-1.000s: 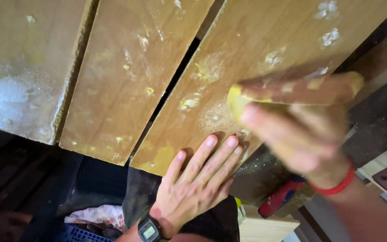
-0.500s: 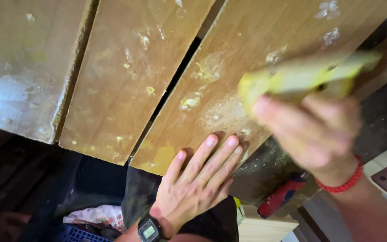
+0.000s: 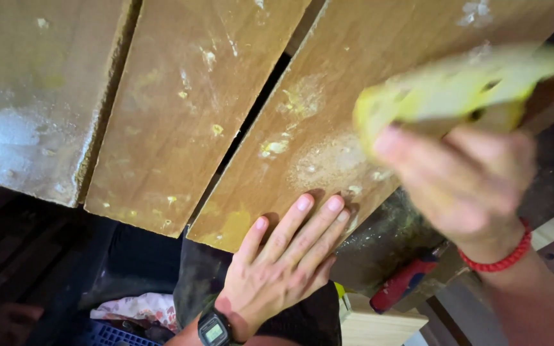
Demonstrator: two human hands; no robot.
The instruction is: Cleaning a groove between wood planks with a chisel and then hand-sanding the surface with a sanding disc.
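Wood, tan and flecked with yellow filler, made up the plank (image 3: 379, 96) being worked, its long axis running from seven o'clock up to one o'clock. A yellow-smeared sanding block (image 3: 463, 86), blurred, was gripped by the right hand (image 3: 463, 173) over the plank at two o'clock. The left hand (image 3: 283, 256) was laid flat, fingers spread, on the plank's near end at six o'clock. A neighbouring plank (image 3: 181, 115) lay just beside, across a dark gap.
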